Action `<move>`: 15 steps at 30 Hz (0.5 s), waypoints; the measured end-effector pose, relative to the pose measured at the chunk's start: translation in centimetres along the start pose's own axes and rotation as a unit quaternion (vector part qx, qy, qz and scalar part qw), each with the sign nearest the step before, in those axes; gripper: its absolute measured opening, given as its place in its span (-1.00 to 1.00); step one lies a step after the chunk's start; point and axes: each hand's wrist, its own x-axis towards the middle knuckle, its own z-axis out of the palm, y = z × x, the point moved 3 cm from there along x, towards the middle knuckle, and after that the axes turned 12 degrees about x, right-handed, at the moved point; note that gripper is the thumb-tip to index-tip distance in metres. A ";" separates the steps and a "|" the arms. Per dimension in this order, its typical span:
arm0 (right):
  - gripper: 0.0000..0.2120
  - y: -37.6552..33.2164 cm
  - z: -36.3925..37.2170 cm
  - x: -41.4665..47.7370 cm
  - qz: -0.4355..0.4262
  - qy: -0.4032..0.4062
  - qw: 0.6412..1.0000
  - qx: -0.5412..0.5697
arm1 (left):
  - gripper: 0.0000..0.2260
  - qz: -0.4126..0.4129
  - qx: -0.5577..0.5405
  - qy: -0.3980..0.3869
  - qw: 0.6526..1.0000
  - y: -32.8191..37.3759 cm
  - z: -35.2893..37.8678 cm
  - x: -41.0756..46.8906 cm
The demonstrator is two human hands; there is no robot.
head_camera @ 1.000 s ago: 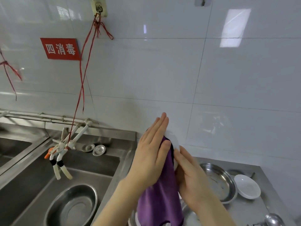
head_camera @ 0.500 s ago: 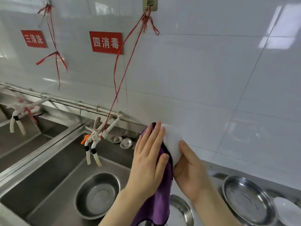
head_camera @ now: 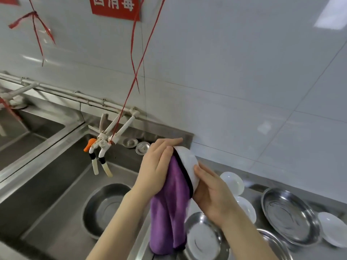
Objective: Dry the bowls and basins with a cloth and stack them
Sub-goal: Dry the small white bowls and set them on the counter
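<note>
Purple cloth [head_camera: 169,203] hung under left hand [head_camera: 156,167], straight fingers [head_camera: 173,142] pressing it into white bowl [head_camera: 187,162]; right hand [head_camera: 213,198] cupped bowl from behind, thumb curled over rim.

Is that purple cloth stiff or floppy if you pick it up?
Probably floppy: the purple cloth hangs in soft folds below the left hand, which presses it on the white bowl. It likely bends easily, since it follows the bowl's curve. It seems light too: its loose end just dangles while the right hand holds the bowl.
</note>
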 end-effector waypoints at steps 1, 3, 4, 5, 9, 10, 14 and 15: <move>-0.66 0.2 -0.6 0.5 0.005 0.009 1.000 0.002 | -0.63 -0.026 -0.001 0.016 1.000 -1.3 0.4 -0.1; -0.69 0.7 -1.9 1.4 0.010 0.030 0.999 0.008 | -0.64 -0.062 0.052 0.023 0.996 -3.9 1.4 -0.3; -0.70 1.0 -2.7 1.8 0.010 0.040 0.999 0.012 | -0.67 -0.076 0.082 0.013 0.994 -5.1 2.0 -0.4; -0.70 1.1 -3.7 2.2 0.008 0.051 0.999 0.015 | -0.71 -0.089 0.103 0.003 0.991 -6.3 2.6 -0.5; -0.73 0.9 -7.7 3.6 0.009 0.095 0.994 -0.044 | -0.84 -0.133 0.120 -0.023 0.983 -10.7 4.9 -0.8; -0.73 0.9 -8.9 3.9 0.012 0.102 0.990 -0.093 | -0.85 -0.142 0.117 -0.033 0.982 -11.5 5.6 -0.9; -0.79 1.9 -13.8 5.8 0.031 0.146 0.904 -0.400 | -0.88 -0.176 0.092 -0.056 0.978 -14.2 8.4 -1.3; -0.81 2.4 -15.2 6.4 0.029 0.156 0.869 -0.468 | -0.88 -0.189 0.082 -0.059 0.977 -14.8 9.0 -1.4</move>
